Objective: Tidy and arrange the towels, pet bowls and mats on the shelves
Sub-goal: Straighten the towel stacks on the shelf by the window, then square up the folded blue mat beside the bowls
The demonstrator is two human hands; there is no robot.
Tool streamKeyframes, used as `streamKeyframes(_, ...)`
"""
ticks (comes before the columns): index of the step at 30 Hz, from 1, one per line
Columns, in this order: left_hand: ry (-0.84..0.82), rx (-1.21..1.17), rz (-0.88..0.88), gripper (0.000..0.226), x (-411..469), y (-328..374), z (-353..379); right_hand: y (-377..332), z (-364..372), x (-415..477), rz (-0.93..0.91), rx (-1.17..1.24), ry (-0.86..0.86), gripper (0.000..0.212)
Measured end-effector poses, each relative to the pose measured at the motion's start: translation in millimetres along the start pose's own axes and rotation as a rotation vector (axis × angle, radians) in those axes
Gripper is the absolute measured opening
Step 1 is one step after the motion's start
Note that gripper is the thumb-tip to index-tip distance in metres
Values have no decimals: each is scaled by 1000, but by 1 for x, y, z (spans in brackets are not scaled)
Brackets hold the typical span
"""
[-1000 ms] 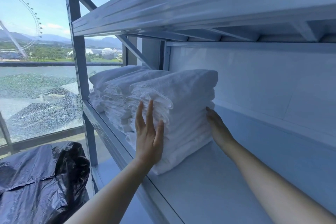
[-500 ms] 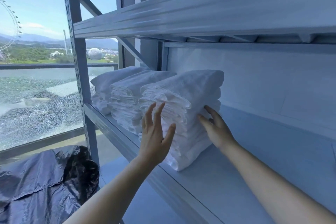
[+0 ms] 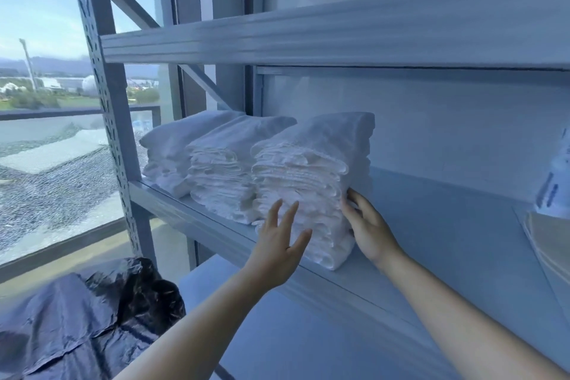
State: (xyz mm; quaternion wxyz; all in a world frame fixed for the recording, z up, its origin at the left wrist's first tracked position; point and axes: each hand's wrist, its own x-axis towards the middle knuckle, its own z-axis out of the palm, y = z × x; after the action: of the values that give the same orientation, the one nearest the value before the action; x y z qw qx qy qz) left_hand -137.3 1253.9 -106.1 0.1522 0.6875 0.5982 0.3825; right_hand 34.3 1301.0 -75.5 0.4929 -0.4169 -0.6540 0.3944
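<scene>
- Three stacks of folded white towels sit side by side on the middle shelf [image 3: 447,225], at its L end, next to the perforated upright post [image 3: 105,120].
- Nearest stack [image 3: 305,176] is frame-centre; middle stack [image 3: 225,176] touches it at approx 9 o'clock; far stack [image 3: 172,157] is beyond that, again at approx 9 o'clock, closest to the post.
- All three have loose layered edges facing the front lip of the shelf, folds toward the back wall.
- L hand [image 3: 277,244]: at 6 o'clock of the nearest stack, in front of its layered face, palm toward the towels. Fingers spread wide and straight, nothing gripped. Whether the tips touch the cloth: can't tell.
- R hand [image 3: 367,225]: at approx 4 o'clock of the same stack, against its R side low down. Fingers [image 3: 354,199] loosely extended, tips pressed to the towel edge, not closed round anything.
- Rest of the shelf to 3 o'clock of the R hand is bare up to the frame's R edge, where a white bottle w/ blue print [image 3: 555,182] stands, partly cut off, w/ a pale flat item below it, too cropped to ID.
- Upper shelf [image 3: 308,37] runs across at 12 o'clock.
- Black plastic bag [image 3: 86,318] lies crumpled at 7 o'clock, below shelf level.
- Window [image 3: 46,148] at 9 o'clock, lower pane shattered into fine cracks.
</scene>
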Motion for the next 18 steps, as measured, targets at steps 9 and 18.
streamKeyframes(9, 91, -65, 246, 52, -19, 32, 5, 7, -14, -49, 53, -63, 178, 30)
streamKeyframes(18, -86, -217, 495, 47, -43, 123, 79, -7, -124, -152, 69, -238, 449, 25)
